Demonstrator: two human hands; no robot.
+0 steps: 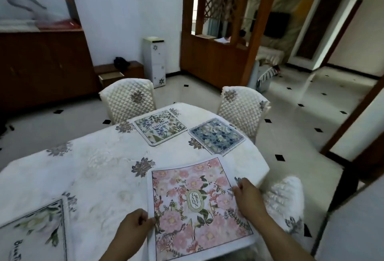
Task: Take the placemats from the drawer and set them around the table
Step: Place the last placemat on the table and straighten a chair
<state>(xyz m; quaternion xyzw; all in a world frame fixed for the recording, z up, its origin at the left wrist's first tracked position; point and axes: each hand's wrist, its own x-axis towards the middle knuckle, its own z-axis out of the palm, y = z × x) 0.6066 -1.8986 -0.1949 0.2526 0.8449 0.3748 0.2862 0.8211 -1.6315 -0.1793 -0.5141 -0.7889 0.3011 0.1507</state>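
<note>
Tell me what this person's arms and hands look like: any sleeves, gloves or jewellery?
Bare throughout. The left hand and right hand wear no gloves; no ring, watch or bracelet shows. The left forearm and right forearm are uncovered to the frame's edge: no sleeve visible.

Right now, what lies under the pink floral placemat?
The white embroidered tablecloth lies under the pink floral placemat, which the left hand and right hand hold at its sides. The tabletop itself is covered, and so is any pattern beneath the mat.
</note>
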